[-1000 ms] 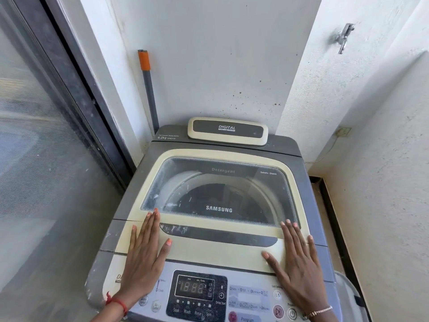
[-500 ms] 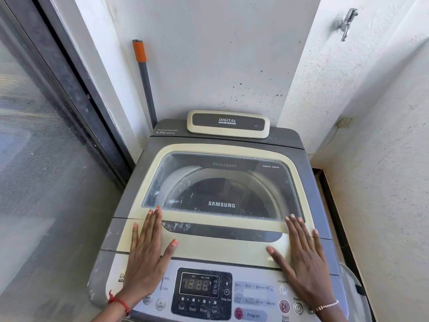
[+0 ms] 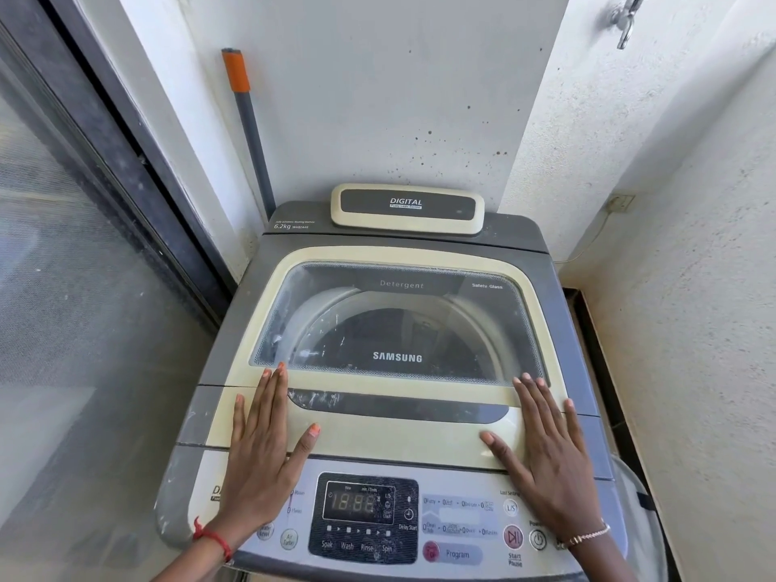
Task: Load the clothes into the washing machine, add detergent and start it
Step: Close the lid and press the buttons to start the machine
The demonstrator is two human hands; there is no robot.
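Observation:
A grey and cream top-loading washing machine fills the middle of the view. Its glass lid is closed, and the dark drum shows through it. My left hand lies flat on the lid's front left part, fingers spread. My right hand lies flat on the lid's front right part. Neither hand holds anything. The control panel with its digital display sits just below my hands. No clothes or detergent are in sight.
A grey pole with an orange tip leans in the corner behind the machine. A glass sliding door stands to the left. White walls close in behind and on the right, with a tap high up. A white basket rim shows beside the machine at the right.
The camera has tilted down slightly, so the machine sits higher in view. Both hands stay flat on the lid in the same places.

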